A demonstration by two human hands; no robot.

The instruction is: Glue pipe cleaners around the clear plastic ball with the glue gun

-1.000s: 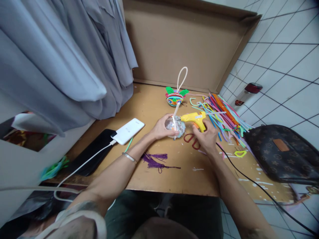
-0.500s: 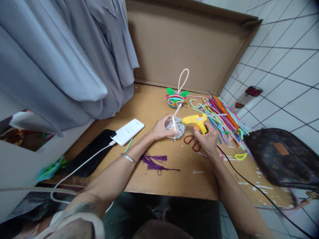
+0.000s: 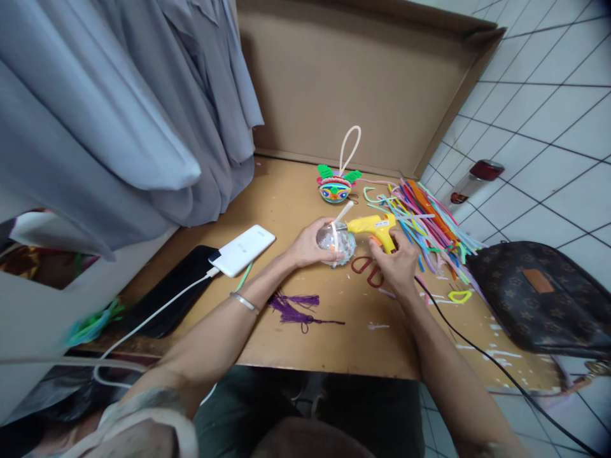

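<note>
Left hand (image 3: 308, 246), fingers curled around the clear ball (image 3: 342, 244), over the table (image 3: 329, 350). Right hand (image 3: 397, 259), fingers closed about the grip of the glue gun (image 3: 366, 224), nozzle at the ball. Purple tassels (image 3: 290, 312) lie nearer the person.
</note>
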